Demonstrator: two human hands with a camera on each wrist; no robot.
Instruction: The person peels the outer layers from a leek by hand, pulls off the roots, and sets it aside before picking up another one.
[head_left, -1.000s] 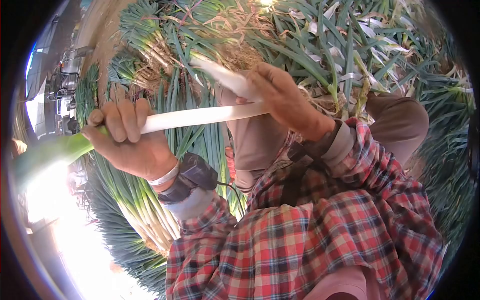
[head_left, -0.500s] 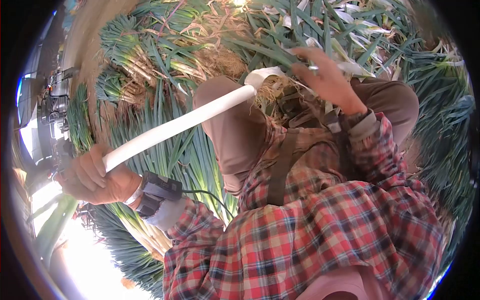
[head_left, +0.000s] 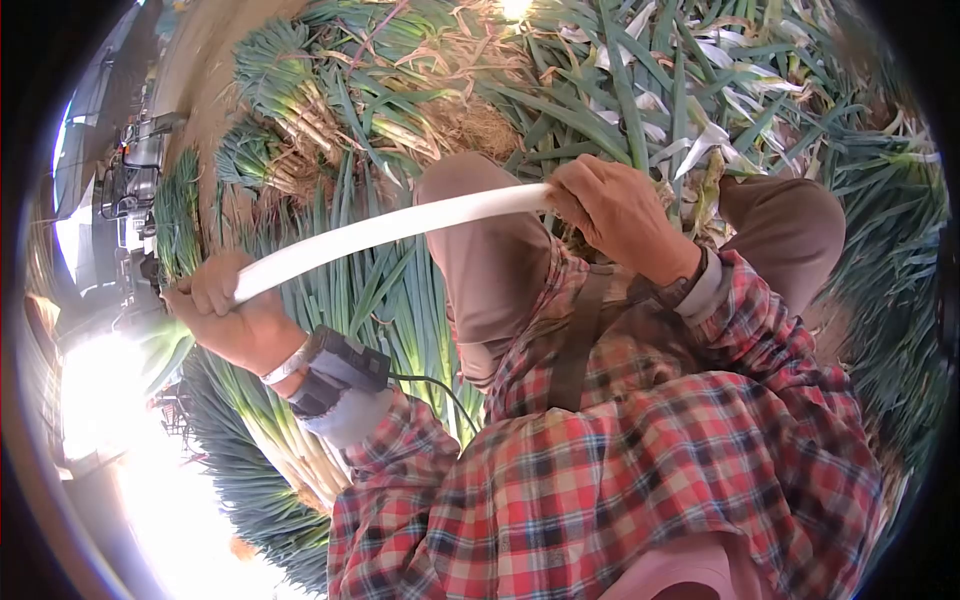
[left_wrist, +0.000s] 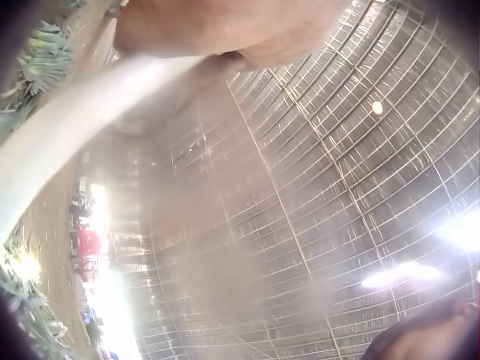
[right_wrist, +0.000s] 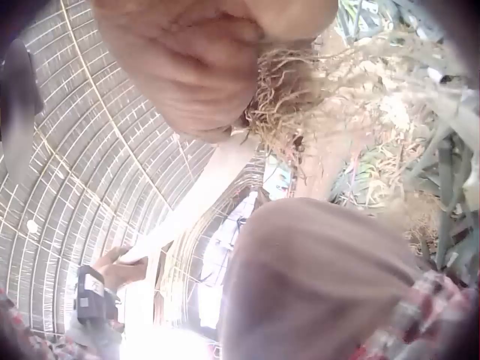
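Note:
A long leek with a white stalk (head_left: 390, 228) stretches between both hands above the person's knee in the head view. My left hand (head_left: 238, 318) grips it at the left, where the green leaves (head_left: 165, 350) hang beyond the fingers. My right hand (head_left: 625, 215) has its fingers curled round the root end. In the right wrist view brown roots (right_wrist: 289, 94) stick out beside the right hand (right_wrist: 195, 67), and the stalk (right_wrist: 195, 195) runs down to the left hand. The left wrist view shows the stalk (left_wrist: 75, 124) under the left hand (left_wrist: 232, 26).
Bundled leeks (head_left: 300, 440) lie at the left of the legs, with smaller bunches (head_left: 285, 95) farther up. Loose leaves and pale peelings (head_left: 700, 80) cover the ground beyond the knees (head_left: 480, 230). More green leaves (head_left: 890, 280) are heaped at the right.
The right hand let go of the leek, moved away, and has come back to grip its root end. A peeled piece that hung near that hand is no longer seen there. The left hand shifted slightly.

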